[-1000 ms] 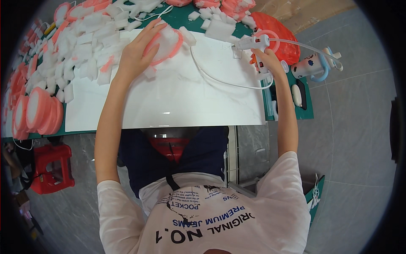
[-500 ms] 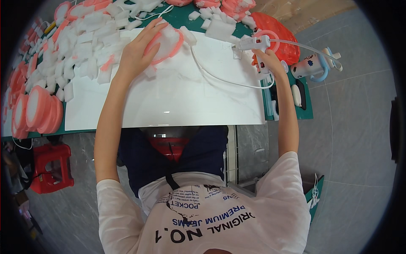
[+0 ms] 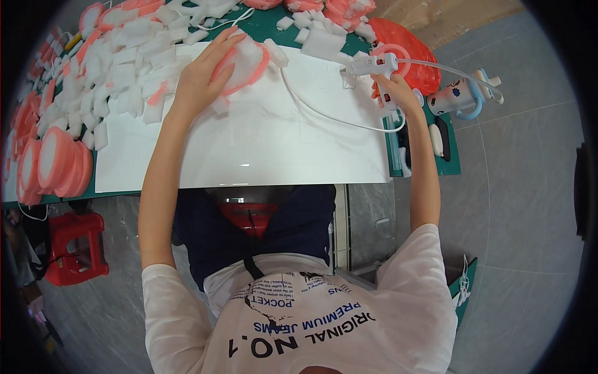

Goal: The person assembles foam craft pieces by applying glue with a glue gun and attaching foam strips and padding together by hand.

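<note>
Left hand [image 3: 202, 78], fingers spread, presses flat on a round pink-rimmed foam disc [image 3: 244, 61]. Right hand [image 3: 393, 93] fingers wrap a white plastic glue gun [image 3: 372, 64]; both unmoved since earlier.

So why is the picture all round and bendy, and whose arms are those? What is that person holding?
The picture comes from a small camera worn on a person's head, looking down. Its lens sees very wide, so straight edges bend near the rim. The arms are that person's own, reaching up from the shirt at the bottom.

The left hand presses on a round pink and white foam piece lying on a white board. The right hand holds a white glue gun, with its white cord looping over the board.

Around them on the green table lie many white foam blocks, a stack of pink rounds at the left, and a mug with a blue handle at the right. A red stool stands on the floor.
</note>
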